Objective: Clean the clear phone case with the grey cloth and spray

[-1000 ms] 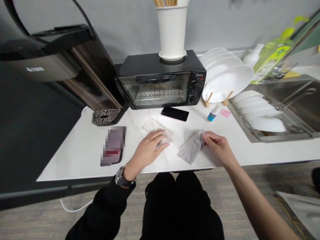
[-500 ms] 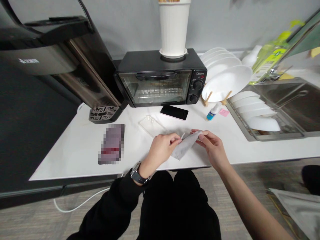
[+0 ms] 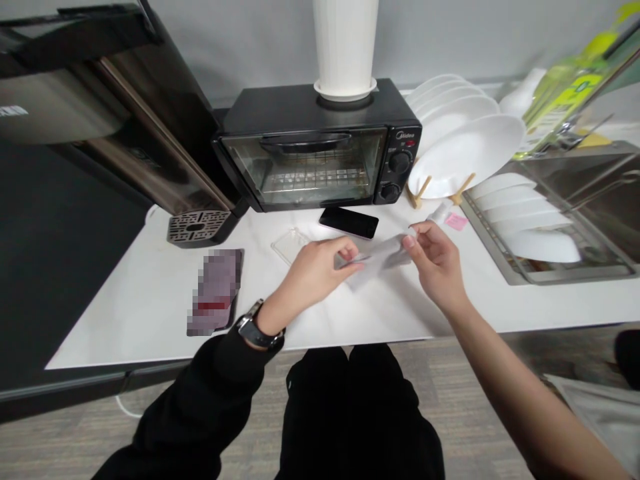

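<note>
A thin grey cloth (image 3: 376, 261) is stretched between my two hands, a little above the white counter. My left hand (image 3: 330, 259) pinches its left edge between thumb and fingers. At the other end, my right hand (image 3: 434, 257) grips the cloth's upper right corner. Just behind the cloth lies a black-screened phone (image 3: 349, 223), face up. A clear phone case (image 3: 290, 245) rests partly hidden behind my left hand. Close to my right fingers is a small white bottle (image 3: 440, 213), mostly covered by that hand.
A black toaster oven (image 3: 320, 167) stands at the back, bearing a white container (image 3: 346, 50). To its right are plates in a rack (image 3: 467, 157) and a sink (image 3: 615, 263) with bowls (image 3: 530, 213). A water dispenser (image 3: 200, 227) and a blurred-out flat item (image 3: 215, 293) are left.
Both hands have moved slightly apart and the cloth, folded to a point before, is now spread wider between them. My right hand now covers most of the small bottle. The view has shifted slightly.
</note>
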Available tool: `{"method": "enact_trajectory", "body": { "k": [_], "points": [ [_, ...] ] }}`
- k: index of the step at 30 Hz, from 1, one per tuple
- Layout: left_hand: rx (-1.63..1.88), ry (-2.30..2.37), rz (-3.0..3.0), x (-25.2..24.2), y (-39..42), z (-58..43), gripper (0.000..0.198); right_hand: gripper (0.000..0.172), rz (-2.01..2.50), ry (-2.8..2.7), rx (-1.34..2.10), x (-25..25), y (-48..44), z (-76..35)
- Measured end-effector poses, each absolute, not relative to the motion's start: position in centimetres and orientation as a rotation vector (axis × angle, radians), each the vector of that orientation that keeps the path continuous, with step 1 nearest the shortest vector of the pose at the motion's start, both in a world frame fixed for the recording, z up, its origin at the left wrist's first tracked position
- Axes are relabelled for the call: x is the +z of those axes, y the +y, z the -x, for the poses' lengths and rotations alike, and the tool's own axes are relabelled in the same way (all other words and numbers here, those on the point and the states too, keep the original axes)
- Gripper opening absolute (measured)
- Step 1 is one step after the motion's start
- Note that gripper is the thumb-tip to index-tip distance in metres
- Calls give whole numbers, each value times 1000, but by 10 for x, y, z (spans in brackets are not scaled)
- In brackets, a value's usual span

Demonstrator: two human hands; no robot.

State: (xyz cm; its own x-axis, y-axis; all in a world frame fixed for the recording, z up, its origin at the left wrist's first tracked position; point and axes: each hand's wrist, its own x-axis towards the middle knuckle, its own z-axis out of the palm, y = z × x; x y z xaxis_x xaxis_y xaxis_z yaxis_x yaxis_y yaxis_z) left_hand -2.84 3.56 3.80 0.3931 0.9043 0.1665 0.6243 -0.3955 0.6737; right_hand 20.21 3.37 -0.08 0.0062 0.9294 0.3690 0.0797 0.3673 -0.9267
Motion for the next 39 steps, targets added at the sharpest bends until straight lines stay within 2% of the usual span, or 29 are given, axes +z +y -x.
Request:
{"method": "enact_trajectory", "body": {
  "k": [5,7,11,15,20,26,28,30,31,33,36,37,39],
  "points": [
    [783,1247,-2413,59,23,38,16,19,967,-1559,820,12,19,-221],
    [727,1146,-2525,49,2,39,8,13,915,-1707,864,5,-1,-230],
    [502,1096,-2517,14,-46,48,18,8,871,-2062,924,-19,-41,-240],
    [519,1215,-2408,-3,-65,56,40,25,928,-2174,783,-26,-54,-236],
    [344,1216,-2633,-15,-48,56,67,70,1031,-2519,547,-31,-30,-231],
    [318,1192,-2714,-25,-31,56,72,77,1099,-2549,511,-36,-6,-236],
    [284,1150,-2720,-24,-30,58,76,63,1099,-2437,546,-34,-9,-238],
    [255,1106,-2732,-22,-32,61,79,32,1216,-2126,517,-33,-11,-244],
    [244,1079,-2735,-21,-33,61,80,24,1292,-1901,458,-32,-8,-250],
    [229,1015,-2727,-19,-35,62,79,22,1380,-1495,310,-31,11,-262],
    [269,966,-2682,-12,-39,61,79,59,1359,-1352,240,-26,57,-270],
    [313,970,-2655,-8,-41,61,80,60,1362,-1394,278,-24,69,-267],
    [450,1053,-2548,3,-46,61,75,42,1372,-1557,404,-17,74,-251]
  ]
}}
